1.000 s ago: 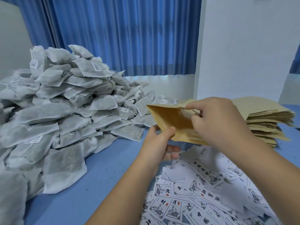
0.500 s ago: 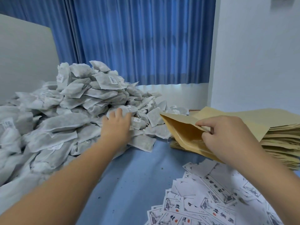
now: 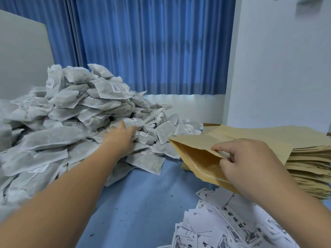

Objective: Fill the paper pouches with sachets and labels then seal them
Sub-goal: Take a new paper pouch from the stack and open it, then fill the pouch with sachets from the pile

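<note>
Our right hand [image 3: 250, 163] pinches the pouch [image 3: 195, 154] open, its mouth facing nine o'clock toward the sachets [image 3: 71, 111]. Our left hand [image 3: 121, 138], the nearer, rests on that heap; whether it grips one, we cannot tell.

A bare strip of blue tabletop [image 3: 143, 203] runs between the sachet heap [image 3: 62, 122], left, and stacked paper pouches [image 3: 304, 158] and scattered labels [image 3: 223, 222], right.

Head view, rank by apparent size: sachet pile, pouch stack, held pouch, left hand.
1. sachet pile
2. pouch stack, cropped by frame
3. held pouch; nearer the camera, so close call
4. left hand
</note>
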Available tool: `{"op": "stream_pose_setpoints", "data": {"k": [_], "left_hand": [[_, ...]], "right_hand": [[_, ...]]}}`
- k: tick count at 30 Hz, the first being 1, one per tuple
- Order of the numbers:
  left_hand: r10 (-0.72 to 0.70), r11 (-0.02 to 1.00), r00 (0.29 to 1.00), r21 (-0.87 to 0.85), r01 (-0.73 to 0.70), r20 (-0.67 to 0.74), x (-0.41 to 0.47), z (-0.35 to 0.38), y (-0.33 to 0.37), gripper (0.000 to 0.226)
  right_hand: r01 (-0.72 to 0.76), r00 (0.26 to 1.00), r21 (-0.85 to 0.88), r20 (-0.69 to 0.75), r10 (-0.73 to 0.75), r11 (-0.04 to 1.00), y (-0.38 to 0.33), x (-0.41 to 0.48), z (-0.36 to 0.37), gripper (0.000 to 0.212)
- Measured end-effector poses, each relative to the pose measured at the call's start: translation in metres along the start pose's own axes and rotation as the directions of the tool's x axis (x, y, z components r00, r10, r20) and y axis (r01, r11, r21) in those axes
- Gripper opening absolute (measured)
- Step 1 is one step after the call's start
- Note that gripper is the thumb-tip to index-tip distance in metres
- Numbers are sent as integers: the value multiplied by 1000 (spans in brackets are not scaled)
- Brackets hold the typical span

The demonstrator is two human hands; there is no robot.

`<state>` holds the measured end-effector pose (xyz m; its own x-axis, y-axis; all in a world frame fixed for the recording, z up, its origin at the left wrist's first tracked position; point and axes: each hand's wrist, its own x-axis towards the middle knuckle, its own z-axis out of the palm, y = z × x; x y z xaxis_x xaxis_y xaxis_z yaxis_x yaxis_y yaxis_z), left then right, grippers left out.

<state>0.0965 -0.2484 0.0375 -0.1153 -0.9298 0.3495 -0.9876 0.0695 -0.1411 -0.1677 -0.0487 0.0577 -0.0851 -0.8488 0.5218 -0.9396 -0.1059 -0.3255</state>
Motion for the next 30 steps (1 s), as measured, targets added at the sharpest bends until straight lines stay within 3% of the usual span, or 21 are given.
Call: {"op": "stream_pose_setpoints", "data": {"k": [3, 8, 11, 13, 17, 19, 22, 25, 27, 30], "left_hand": [[1, 997, 996, -78, -8, -88, 6, 0, -3, 33], [111, 983, 975, -121, -136, -190, -7, -3, -6, 41], [246, 876, 869, -285, -389, -430, -33, -15, 0, 42], [275, 794, 814, -357, -492, -511, -54, -21, 5, 43], [349, 673, 818, -486, -558, -457, -97, -18, 20, 41], [434, 631, 827, -535, -561, -356, -113, -15, 29, 36], [556, 669, 831, -571, -475, -40, -128, -13, 37, 34], [483, 751, 861, -579, -316, 158, -138, -12, 45, 58], [412, 799, 898, -535, -275, 154, -143, -9, 54, 50], [376, 808, 926, -497, -318, 19, -143, -7, 60, 26]], "right_hand": [[-3, 1000, 0, -11, 3, 1000, 2, 0, 0, 39], [1, 1000, 3, -24, -1, 1000, 4, 2, -1, 43], [-15, 1000, 1, -19, 15, 1000, 5, 3, -2, 44], [-32, 999, 8, -17, 33, 999, 7, 4, -4, 44], [-62, 998, 19, -4, 62, 998, 9, 4, -7, 42], [-64, 998, 36, -11, 65, 997, 9, 4, -9, 40], [-61, 998, 53, -19, 62, 997, 11, 2, -11, 38], [-69, 997, 34, -22, 70, 997, 14, 3, -13, 38], [-69, 997, 27, -20, 70, 997, 14, 4, -13, 37], [-68, 998, 20, -15, 68, 998, 14, 4, -13, 38]]}}
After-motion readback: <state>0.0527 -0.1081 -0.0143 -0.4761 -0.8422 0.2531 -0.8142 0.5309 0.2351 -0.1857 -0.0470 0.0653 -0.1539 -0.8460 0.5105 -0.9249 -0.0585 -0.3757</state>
